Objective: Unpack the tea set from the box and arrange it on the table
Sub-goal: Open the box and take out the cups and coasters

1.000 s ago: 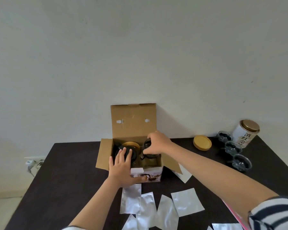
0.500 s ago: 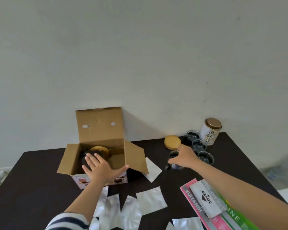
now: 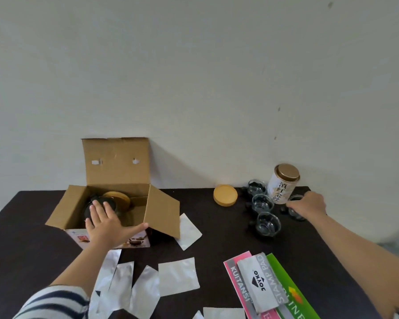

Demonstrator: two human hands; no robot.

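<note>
Far edge crowded on the right, open lane down the middle

The dark table [image 3: 217, 238] is bare between the open box [image 3: 115, 180] near its far left and the three glass cups [image 3: 263, 212] near the far right corner; only the round wooden lid [image 3: 225, 195] stands in that gap at the far edge. The tea tin [image 3: 283, 184] and the right hand [image 3: 308, 204], closed over a fourth cup [image 3: 296, 211], fill the far right corner. The left hand [image 3: 108, 223] covers the box's front wall. White pouches [image 3: 177, 276] and stationery packs [image 3: 263, 286] clutter the near edge.
</note>
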